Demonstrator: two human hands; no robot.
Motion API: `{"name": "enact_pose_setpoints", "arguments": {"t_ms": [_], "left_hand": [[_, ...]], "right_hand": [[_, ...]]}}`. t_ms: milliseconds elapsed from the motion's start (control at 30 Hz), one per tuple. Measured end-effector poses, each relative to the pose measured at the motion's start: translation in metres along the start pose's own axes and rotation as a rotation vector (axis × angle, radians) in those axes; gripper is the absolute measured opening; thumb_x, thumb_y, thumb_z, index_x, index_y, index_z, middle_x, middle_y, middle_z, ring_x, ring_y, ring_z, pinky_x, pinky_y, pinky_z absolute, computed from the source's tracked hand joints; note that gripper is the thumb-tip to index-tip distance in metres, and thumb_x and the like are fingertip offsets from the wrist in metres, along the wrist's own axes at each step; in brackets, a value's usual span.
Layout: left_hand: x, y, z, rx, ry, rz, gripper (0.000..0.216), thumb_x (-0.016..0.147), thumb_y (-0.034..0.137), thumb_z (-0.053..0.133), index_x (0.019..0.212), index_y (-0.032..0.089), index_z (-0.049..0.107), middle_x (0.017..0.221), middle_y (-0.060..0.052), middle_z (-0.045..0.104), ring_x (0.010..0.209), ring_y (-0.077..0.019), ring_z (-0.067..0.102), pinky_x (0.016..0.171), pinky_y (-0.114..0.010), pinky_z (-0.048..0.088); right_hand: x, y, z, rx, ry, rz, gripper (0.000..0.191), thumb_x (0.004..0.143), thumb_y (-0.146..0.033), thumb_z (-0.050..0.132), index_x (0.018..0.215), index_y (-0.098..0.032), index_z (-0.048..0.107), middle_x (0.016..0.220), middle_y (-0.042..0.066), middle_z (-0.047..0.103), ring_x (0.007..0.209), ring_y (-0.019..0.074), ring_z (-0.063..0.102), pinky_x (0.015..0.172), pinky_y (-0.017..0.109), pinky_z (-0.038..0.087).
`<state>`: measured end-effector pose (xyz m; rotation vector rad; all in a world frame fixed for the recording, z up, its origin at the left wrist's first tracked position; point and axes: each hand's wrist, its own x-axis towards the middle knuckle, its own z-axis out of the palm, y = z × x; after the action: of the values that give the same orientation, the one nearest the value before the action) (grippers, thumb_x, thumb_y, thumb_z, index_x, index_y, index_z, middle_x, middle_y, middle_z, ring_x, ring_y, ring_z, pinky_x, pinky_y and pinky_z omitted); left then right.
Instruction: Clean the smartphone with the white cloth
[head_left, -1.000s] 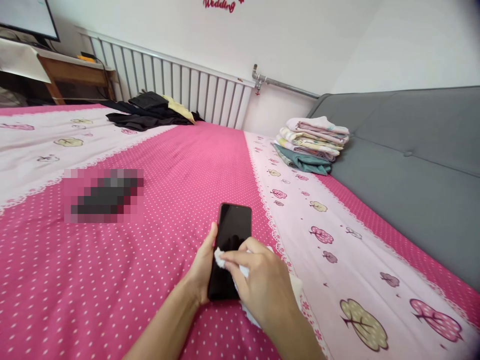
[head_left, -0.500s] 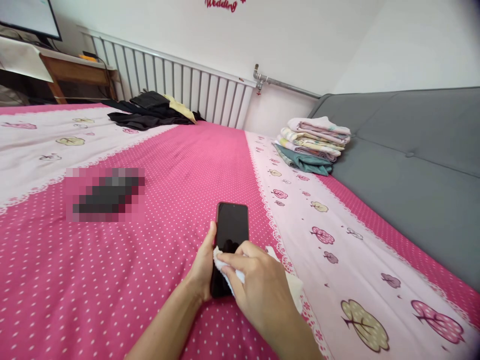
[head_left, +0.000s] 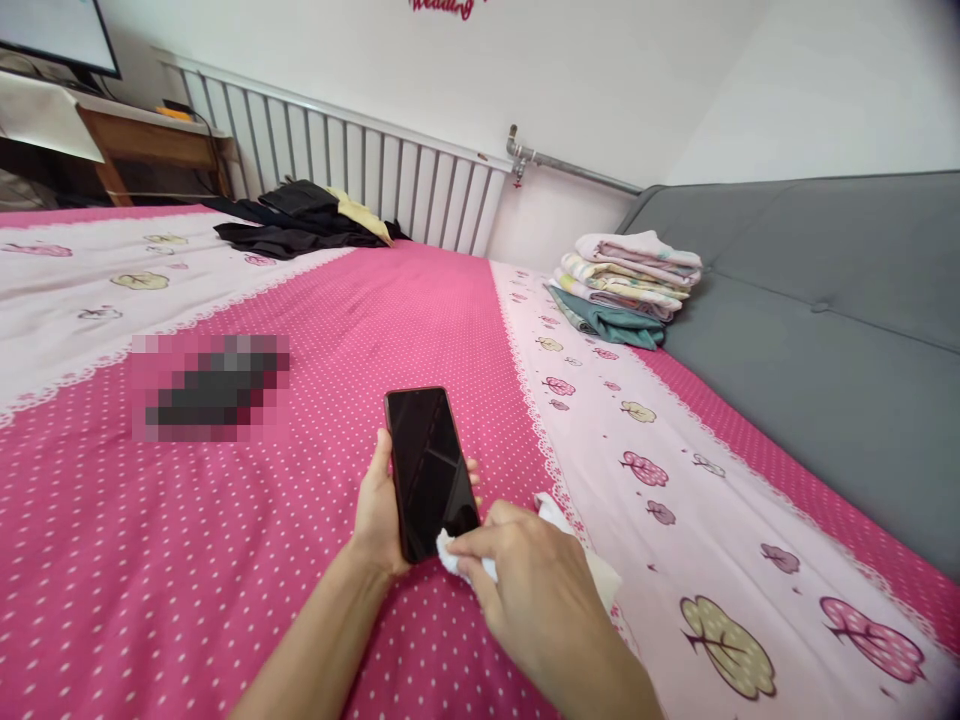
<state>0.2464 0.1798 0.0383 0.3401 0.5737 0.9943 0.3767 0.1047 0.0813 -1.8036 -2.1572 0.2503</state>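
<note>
At the far left a monitor (head_left: 56,30) stands on a wooden bench (head_left: 161,150), with a radiator (head_left: 337,150) running along the wall to its right. On the pink dotted cover (head_left: 322,330) of the bed lies a dark thing (head_left: 217,385), masked by coarse blocks, and farther back a loose heap of dark clothes (head_left: 300,225). Near the middle the left hand (head_left: 379,510) is clamped on a phone (head_left: 427,460), thumb along its left edge and fingertips showing past its right edge. The phone is held over the cover, its dark screen facing up and its top leaning left. Just right of it, the right hand (head_left: 525,570) pinches a white cloth (head_left: 448,555) between thumb and fingers, the cloth bunched at the phone's lower right corner; whether it presses on the glass there or only hovers beside it is hard to tell. The wiping looks under way rather than finished: the upper and middle screen lies uncovered and glossy, with no plain smear visible, while the bottom corner seems the part being dealt with, and neither phone nor cloth is put down yet. Farther right, a stack of folded fabrics (head_left: 626,280) sits against a grey padded headboard (head_left: 817,260).
</note>
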Motion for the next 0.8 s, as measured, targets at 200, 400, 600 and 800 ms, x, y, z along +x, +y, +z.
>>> {"name": "enact_pose_setpoints", "arguments": {"t_ms": [200,400,600,800], "left_hand": [[0.001,0.004,-0.004,-0.046,-0.059,0.006,0.073,0.084,0.067,0.027,0.102,0.007,0.066,0.088,-0.019,0.070,0.074,-0.0273,0.067,0.073,-0.044,0.053],[-0.002,0.001,-0.001,-0.082,-0.177,-0.100,0.079,0.084,0.068,0.022,0.095,0.005,0.067,0.086,-0.019,0.070,0.076,-0.0271,0.067,0.077,-0.042,0.051],[0.000,-0.006,-0.005,-0.125,-0.291,-0.177,0.065,0.086,0.062,0.033,0.098,0.008,0.067,0.088,-0.014,0.071,0.079,-0.0237,0.067,0.088,-0.039,0.047],[-0.001,-0.011,-0.007,-0.044,-0.361,-0.277,0.069,0.085,0.065,0.031,0.097,0.008,0.068,0.087,-0.016,0.071,0.076,-0.0247,0.067,0.083,-0.042,0.047]], "right_hand": [[0.005,0.008,-0.004,-0.097,0.079,0.069,0.023,0.080,-0.018,0.062,0.088,-0.035,0.075,0.068,0.000,0.060,0.058,0.0146,0.059,0.051,0.026,0.032],[0.010,0.009,0.002,-0.032,0.197,0.084,0.025,0.083,-0.019,0.060,0.094,-0.036,0.074,0.072,-0.001,0.060,0.061,0.0133,0.059,0.053,0.025,0.033],[0.014,0.011,0.005,0.001,0.363,0.109,0.022,0.083,-0.021,0.060,0.095,-0.033,0.074,0.070,-0.001,0.058,0.060,0.0123,0.055,0.052,0.024,0.033],[0.018,0.014,0.001,0.005,0.494,0.137,0.023,0.085,-0.022,0.056,0.098,-0.030,0.073,0.068,-0.001,0.058,0.059,0.0117,0.054,0.051,0.024,0.033]]}}
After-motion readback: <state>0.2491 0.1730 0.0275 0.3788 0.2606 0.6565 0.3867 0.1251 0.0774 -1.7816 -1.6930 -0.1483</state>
